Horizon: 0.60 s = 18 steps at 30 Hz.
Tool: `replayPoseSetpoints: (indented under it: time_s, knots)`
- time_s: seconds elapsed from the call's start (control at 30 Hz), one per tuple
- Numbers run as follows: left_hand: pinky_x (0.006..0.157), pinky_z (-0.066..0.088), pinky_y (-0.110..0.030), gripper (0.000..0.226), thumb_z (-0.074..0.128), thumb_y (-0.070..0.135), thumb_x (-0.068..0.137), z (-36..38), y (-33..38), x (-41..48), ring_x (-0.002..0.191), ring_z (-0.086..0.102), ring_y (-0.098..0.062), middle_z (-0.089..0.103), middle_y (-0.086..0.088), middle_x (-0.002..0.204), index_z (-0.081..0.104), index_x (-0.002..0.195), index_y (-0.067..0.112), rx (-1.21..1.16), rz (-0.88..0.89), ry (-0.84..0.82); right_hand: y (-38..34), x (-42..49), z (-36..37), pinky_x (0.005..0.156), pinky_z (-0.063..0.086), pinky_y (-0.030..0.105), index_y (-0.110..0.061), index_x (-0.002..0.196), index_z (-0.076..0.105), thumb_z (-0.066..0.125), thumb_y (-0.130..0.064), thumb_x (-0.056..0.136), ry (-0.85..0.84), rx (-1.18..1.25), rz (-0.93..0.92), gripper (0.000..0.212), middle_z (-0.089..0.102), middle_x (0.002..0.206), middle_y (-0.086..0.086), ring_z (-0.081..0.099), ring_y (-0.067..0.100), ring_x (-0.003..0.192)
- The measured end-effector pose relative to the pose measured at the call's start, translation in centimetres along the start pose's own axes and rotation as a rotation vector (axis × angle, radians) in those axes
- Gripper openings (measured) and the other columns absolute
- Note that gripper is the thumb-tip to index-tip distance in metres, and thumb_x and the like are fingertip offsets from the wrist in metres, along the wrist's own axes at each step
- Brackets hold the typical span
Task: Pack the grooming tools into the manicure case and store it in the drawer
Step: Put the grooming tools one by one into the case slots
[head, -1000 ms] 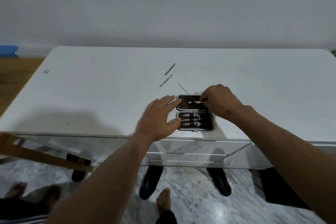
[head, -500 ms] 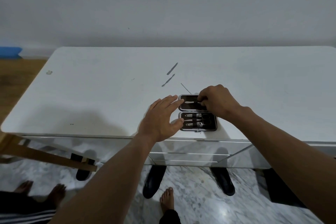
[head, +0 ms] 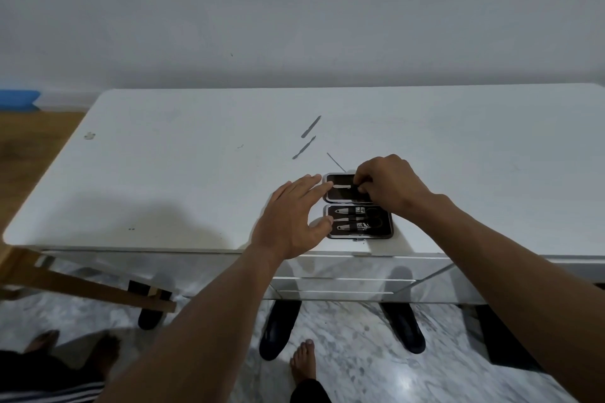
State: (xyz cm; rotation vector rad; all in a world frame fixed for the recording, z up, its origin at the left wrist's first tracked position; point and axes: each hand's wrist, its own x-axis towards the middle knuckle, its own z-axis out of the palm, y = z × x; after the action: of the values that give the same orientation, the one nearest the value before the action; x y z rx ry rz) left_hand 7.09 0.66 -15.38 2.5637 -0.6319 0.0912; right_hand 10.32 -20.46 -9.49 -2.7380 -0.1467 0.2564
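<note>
i see my right hand [head: 388,185] curled over the far half of the open manicure case [head: 358,206], thumb and fingertips pinched closed on the handle end of a slim silver tool [head: 343,187] that lies across that half's dark lining. the tool's pale tip pokes out to the left, just short of my left index finger. my left hand [head: 291,222] is spread flat and open, gripping nothing: its fingertips rest against the case's left edge at the far half, and the thumb presses the left edge of the near half. both forearms reach in from below, the left one coming up from the lower left, the right one angling in from the lower right with the wrist bent down over the case.

the case sits opened flat near the front edge of the white table [head: 163,173]. its near half holds clippers and small scissors [head: 360,222] strapped in place. three loose tools wait on the tabletop beyond the case: a nail file [head: 311,126], a cuticle pusher [head: 304,147] just below it, and a thin pick [head: 336,162] nearly touching the case's far edge.

compared with half a second ago, my hands sit in almost the same spots; the right hand's pinch has shifted only slightly along the tool, and the case hasn't moved.
</note>
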Motion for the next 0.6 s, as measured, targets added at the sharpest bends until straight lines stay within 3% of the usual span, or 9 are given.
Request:
replayPoseSetpoints:
  time_s: [0.43, 0.6]
  knots:
    - [0.117, 0.008, -0.028, 0.066, 0.041, 0.051, 0.084, -0.4, 0.3, 0.1, 0.144, 0.021, -0.008, 0.035, 0.006, 0.154, 0.036, 0.146, 0.029, 0.005, -0.012, -0.056, -1.3, 0.6, -1.4, 0.077, 0.052, 0.035, -0.018, 0.094, 0.071, 0.061, -0.02, 0.086, -0.027, -0.071, -0.049, 0.013, 0.073, 0.095, 0.007, 0.065, 0.028, 0.088]
    - [0.112, 0.023, -0.034, 0.066, 0.046, 0.053, 0.081, -1.0, 0.3, 0.7, 0.138, 0.033, -0.013, 0.042, 0.004, 0.15, 0.044, 0.142, 0.028, 0.012, 0.007, -0.06, -2.9, 3.8, -2.4, 0.081, 0.053, 0.038, -0.013, 0.096, 0.071, 0.06, -0.021, 0.088, 0.011, -0.085, -0.099, 0.016, 0.073, 0.1, 0.008, 0.065, 0.029, 0.09]
